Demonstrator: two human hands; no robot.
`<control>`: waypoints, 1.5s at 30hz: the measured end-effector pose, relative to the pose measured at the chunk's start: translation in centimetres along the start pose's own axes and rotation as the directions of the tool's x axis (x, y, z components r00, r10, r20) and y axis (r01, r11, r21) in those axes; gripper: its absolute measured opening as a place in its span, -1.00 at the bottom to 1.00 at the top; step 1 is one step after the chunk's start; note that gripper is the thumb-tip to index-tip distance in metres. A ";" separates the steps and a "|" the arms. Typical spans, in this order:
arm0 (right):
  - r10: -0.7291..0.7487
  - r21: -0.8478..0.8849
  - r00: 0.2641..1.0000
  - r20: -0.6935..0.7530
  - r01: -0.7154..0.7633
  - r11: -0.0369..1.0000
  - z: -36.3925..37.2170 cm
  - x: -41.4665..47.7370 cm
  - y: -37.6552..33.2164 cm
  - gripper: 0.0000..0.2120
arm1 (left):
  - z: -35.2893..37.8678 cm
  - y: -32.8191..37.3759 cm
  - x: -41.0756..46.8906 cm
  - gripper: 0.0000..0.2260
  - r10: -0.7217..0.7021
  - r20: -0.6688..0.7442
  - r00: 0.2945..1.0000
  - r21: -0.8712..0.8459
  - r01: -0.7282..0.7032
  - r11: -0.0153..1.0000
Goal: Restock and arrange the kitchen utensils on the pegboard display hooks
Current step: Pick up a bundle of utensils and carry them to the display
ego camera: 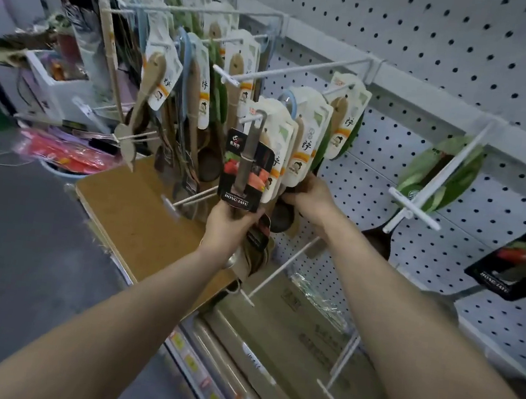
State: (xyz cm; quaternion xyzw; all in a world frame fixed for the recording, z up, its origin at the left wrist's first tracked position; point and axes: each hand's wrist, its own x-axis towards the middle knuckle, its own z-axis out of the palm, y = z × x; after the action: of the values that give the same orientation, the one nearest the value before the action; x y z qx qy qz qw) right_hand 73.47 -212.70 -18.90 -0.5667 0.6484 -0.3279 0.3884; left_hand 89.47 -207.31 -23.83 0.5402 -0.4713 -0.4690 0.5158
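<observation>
My left hand (pixel 231 225) grips the lower end of a metal utensil on a black card (pixel 246 171), whose top slot hangs on the tip of a white hook (pixel 250 118). Behind it on that hook hang several wooden spoons with white cards (pixel 296 150). My right hand (pixel 313 195) holds the lower ends of those spoons from the right side. The white pegboard (pixel 437 38) carries many hooks. More white-carded wooden utensils (pixel 198 93) hang on hooks to the left.
An empty long hook (pixel 299 69) juts out above my hands. A green-carded dark spoon (pixel 438 173) and another black-carded utensil (pixel 517 261) hang at the right. Cardboard boxes (pixel 142 215) sit below, and bare hooks (pixel 280 267) stick out over them.
</observation>
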 end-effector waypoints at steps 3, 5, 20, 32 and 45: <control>0.022 0.059 0.999 0.048 -0.025 0.998 -0.5 -0.3 0.9 -0.59 | -0.5 -0.2 0.3 -0.73 -0.032 0.029 0.999 -0.011 0.032 0.999; 0.021 0.112 0.996 0.082 -0.031 0.993 -1.2 -0.9 1.1 -0.69 | -0.8 -0.1 0.3 -0.75 -0.044 0.068 0.997 -0.004 0.044 0.999; 0.066 0.223 0.969 0.238 -0.120 0.967 0.0 -2.2 0.2 -0.51 | -1.7 1.3 -1.1 -0.86 -0.091 0.245 0.965 0.003 0.094 0.996; 0.139 0.430 0.990 -0.037 -0.110 0.896 3.7 -3.0 -1.3 -0.44 | -3.1 1.7 -1.7 -0.69 -0.073 0.167 0.983 -0.024 0.079 0.997; 0.126 0.247 0.973 -0.192 -0.077 0.966 1.6 -0.2 0.7 -0.11 | -2.0 1.4 -0.6 -0.65 -0.117 0.186 0.976 -0.006 0.120 0.993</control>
State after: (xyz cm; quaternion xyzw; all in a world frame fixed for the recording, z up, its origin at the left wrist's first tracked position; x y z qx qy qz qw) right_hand 74.57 -212.35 -20.31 -0.4451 0.6695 -0.4396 0.4005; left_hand 91.39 -206.48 -22.40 0.5170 -0.4803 -0.5511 0.4453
